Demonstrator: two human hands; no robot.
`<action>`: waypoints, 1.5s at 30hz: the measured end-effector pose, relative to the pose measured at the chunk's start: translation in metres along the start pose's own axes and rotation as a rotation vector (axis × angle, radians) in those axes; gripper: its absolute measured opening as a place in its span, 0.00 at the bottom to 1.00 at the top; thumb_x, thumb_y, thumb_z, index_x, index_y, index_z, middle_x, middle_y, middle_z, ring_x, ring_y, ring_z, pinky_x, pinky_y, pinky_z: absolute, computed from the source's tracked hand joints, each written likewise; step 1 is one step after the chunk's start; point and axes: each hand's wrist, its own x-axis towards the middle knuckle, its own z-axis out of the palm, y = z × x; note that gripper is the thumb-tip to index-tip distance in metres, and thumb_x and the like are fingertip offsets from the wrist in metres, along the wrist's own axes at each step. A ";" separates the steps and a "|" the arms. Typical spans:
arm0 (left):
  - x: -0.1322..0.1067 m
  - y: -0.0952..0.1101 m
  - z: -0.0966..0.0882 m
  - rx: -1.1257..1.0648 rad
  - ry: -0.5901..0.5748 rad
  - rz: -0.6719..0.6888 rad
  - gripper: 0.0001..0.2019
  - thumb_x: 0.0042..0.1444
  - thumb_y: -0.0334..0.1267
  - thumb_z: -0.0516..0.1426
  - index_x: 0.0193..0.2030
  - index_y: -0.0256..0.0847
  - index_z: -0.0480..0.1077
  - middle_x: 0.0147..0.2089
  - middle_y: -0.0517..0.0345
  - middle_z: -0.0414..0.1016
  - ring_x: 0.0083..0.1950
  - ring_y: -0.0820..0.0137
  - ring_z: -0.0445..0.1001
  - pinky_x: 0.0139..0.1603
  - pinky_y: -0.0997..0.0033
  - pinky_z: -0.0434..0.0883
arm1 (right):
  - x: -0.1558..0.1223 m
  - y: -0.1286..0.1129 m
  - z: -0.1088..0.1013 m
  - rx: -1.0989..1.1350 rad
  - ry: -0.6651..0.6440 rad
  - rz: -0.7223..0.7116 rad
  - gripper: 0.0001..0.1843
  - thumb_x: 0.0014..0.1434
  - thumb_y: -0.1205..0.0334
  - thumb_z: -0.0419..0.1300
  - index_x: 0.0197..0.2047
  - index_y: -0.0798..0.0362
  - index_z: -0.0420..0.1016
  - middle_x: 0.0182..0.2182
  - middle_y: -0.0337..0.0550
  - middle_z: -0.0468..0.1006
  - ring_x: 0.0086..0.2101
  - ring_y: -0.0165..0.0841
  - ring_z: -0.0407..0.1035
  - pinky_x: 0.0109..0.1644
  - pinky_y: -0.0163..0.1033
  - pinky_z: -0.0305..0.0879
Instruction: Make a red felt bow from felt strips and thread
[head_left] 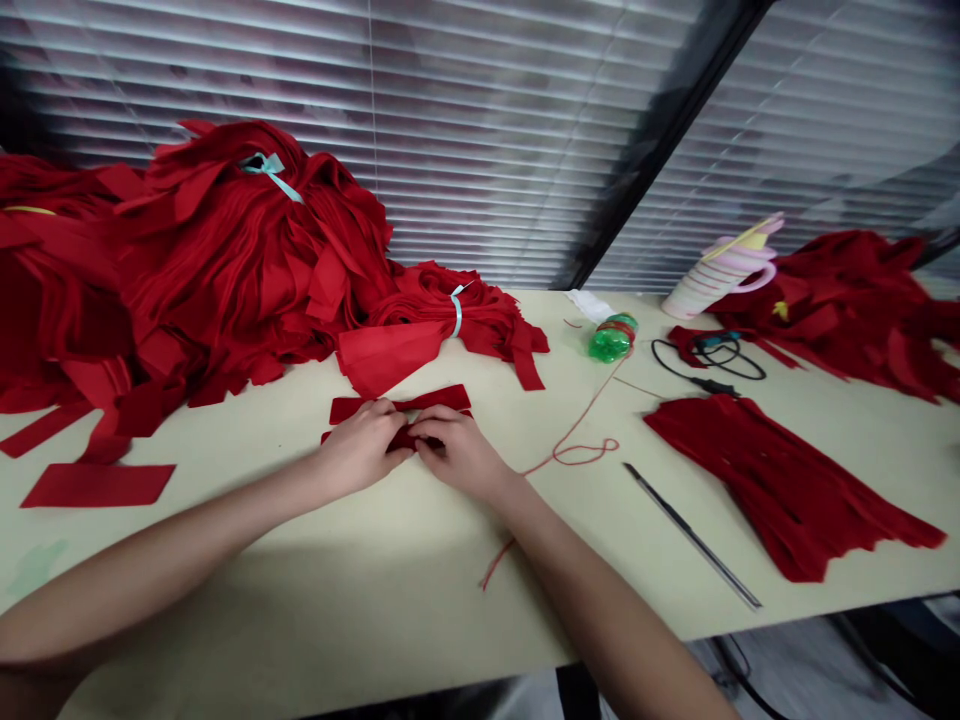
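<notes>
A small red fabric piece [431, 399], gathered like a bow, lies on the pale table [390, 600] at the centre. My left hand [364, 445] and my right hand [457, 450] meet over its middle, fingers pinched together on the cloth. A red thread [570, 452] runs from under my right hand, loops on the table and leads up toward a green spool [613, 337].
A big heap of red fabric strips [217, 260] fills the back left, with a tied bundle [450, 320] beside it. More red pieces [787, 490] lie at right, near a thin metal rod [694, 537], black scissors [712, 355] and a pink cone [720, 270].
</notes>
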 end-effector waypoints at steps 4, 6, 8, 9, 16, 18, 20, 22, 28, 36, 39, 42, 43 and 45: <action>0.000 -0.001 0.003 0.003 0.012 0.005 0.12 0.57 0.40 0.53 0.42 0.34 0.69 0.42 0.47 0.68 0.47 0.61 0.68 0.47 0.63 0.67 | -0.001 -0.001 0.000 -0.015 0.000 -0.021 0.12 0.54 0.74 0.53 0.37 0.57 0.76 0.38 0.47 0.74 0.37 0.32 0.71 0.45 0.38 0.68; 0.000 -0.001 0.004 0.006 0.018 0.002 0.12 0.57 0.40 0.53 0.42 0.34 0.69 0.42 0.47 0.68 0.48 0.61 0.68 0.48 0.63 0.67 | -0.001 -0.001 0.000 -0.021 -0.008 -0.017 0.12 0.55 0.73 0.53 0.38 0.57 0.76 0.38 0.48 0.74 0.37 0.32 0.71 0.46 0.39 0.68; 0.000 -0.001 0.004 0.011 0.022 -0.005 0.12 0.56 0.40 0.53 0.41 0.33 0.69 0.42 0.46 0.68 0.48 0.60 0.68 0.47 0.63 0.67 | -0.001 -0.001 -0.001 -0.031 -0.006 -0.014 0.12 0.55 0.72 0.53 0.39 0.58 0.75 0.39 0.48 0.74 0.38 0.32 0.71 0.46 0.39 0.68; 0.000 -0.001 0.004 0.012 0.022 -0.008 0.12 0.56 0.40 0.53 0.41 0.33 0.69 0.43 0.46 0.68 0.48 0.60 0.68 0.47 0.62 0.68 | -0.001 -0.002 -0.001 -0.036 -0.001 -0.014 0.12 0.55 0.72 0.53 0.40 0.58 0.75 0.39 0.48 0.74 0.38 0.32 0.71 0.46 0.39 0.68; -0.001 -0.001 0.004 0.018 0.018 -0.013 0.15 0.55 0.40 0.53 0.45 0.32 0.68 0.44 0.45 0.68 0.49 0.57 0.68 0.47 0.60 0.68 | 0.000 -0.001 -0.001 -0.113 0.042 -0.006 0.16 0.53 0.75 0.51 0.43 0.59 0.73 0.41 0.49 0.73 0.40 0.33 0.69 0.47 0.39 0.67; -0.001 0.000 0.004 0.019 0.020 -0.015 0.15 0.55 0.39 0.54 0.46 0.32 0.68 0.45 0.45 0.68 0.50 0.57 0.68 0.47 0.60 0.68 | 0.000 -0.001 -0.001 -0.140 0.041 0.003 0.17 0.53 0.75 0.51 0.44 0.58 0.73 0.42 0.49 0.73 0.41 0.34 0.69 0.48 0.39 0.67; -0.001 0.000 0.004 0.019 0.022 -0.017 0.15 0.54 0.39 0.54 0.46 0.32 0.68 0.45 0.45 0.68 0.50 0.57 0.68 0.48 0.60 0.68 | -0.001 -0.001 -0.001 -0.157 0.032 0.013 0.16 0.53 0.74 0.51 0.44 0.58 0.73 0.42 0.49 0.73 0.41 0.34 0.69 0.48 0.40 0.66; 0.000 0.001 0.004 0.020 0.025 -0.018 0.14 0.54 0.39 0.54 0.44 0.32 0.68 0.44 0.45 0.68 0.49 0.58 0.68 0.47 0.60 0.68 | -0.001 -0.001 -0.001 -0.156 0.017 0.003 0.15 0.54 0.73 0.52 0.43 0.58 0.74 0.42 0.48 0.74 0.41 0.33 0.69 0.48 0.40 0.66; -0.001 0.002 0.004 0.030 0.034 -0.025 0.09 0.53 0.37 0.53 0.38 0.34 0.68 0.42 0.47 0.68 0.46 0.59 0.69 0.43 0.63 0.70 | -0.001 -0.005 -0.001 -0.161 -0.042 -0.046 0.11 0.59 0.66 0.53 0.40 0.57 0.76 0.39 0.46 0.75 0.41 0.33 0.68 0.50 0.40 0.64; -0.001 0.001 0.005 0.081 0.058 -0.013 0.09 0.54 0.39 0.53 0.38 0.35 0.68 0.42 0.49 0.68 0.46 0.61 0.69 0.41 0.65 0.70 | -0.001 -0.003 0.000 -0.140 -0.044 -0.027 0.10 0.57 0.68 0.55 0.39 0.59 0.77 0.40 0.48 0.74 0.42 0.33 0.67 0.50 0.39 0.64; -0.001 0.003 0.005 0.121 0.062 -0.001 0.10 0.55 0.39 0.53 0.39 0.34 0.68 0.41 0.49 0.68 0.45 0.61 0.69 0.42 0.66 0.70 | -0.001 -0.003 0.000 -0.139 -0.043 -0.024 0.10 0.57 0.69 0.55 0.39 0.59 0.77 0.39 0.48 0.74 0.42 0.34 0.67 0.50 0.40 0.64; -0.009 0.015 0.006 0.197 0.082 0.011 0.13 0.57 0.36 0.51 0.44 0.29 0.68 0.42 0.44 0.68 0.46 0.57 0.67 0.45 0.59 0.68 | -0.001 -0.003 -0.001 -0.135 -0.046 -0.028 0.09 0.56 0.70 0.55 0.37 0.57 0.76 0.39 0.47 0.74 0.41 0.34 0.68 0.49 0.40 0.65; -0.014 0.021 0.008 0.231 0.096 0.016 0.15 0.58 0.34 0.49 0.47 0.26 0.67 0.44 0.41 0.67 0.48 0.54 0.66 0.46 0.56 0.67 | -0.001 -0.003 -0.001 -0.133 -0.045 -0.030 0.09 0.55 0.71 0.55 0.37 0.57 0.76 0.39 0.47 0.74 0.41 0.34 0.68 0.49 0.40 0.65; -0.024 0.033 0.013 0.288 0.101 0.039 0.16 0.58 0.32 0.49 0.49 0.23 0.67 0.45 0.37 0.67 0.48 0.52 0.65 0.46 0.54 0.66 | -0.001 -0.003 0.000 -0.129 -0.040 -0.033 0.09 0.53 0.73 0.56 0.35 0.58 0.77 0.39 0.48 0.74 0.40 0.34 0.68 0.48 0.39 0.65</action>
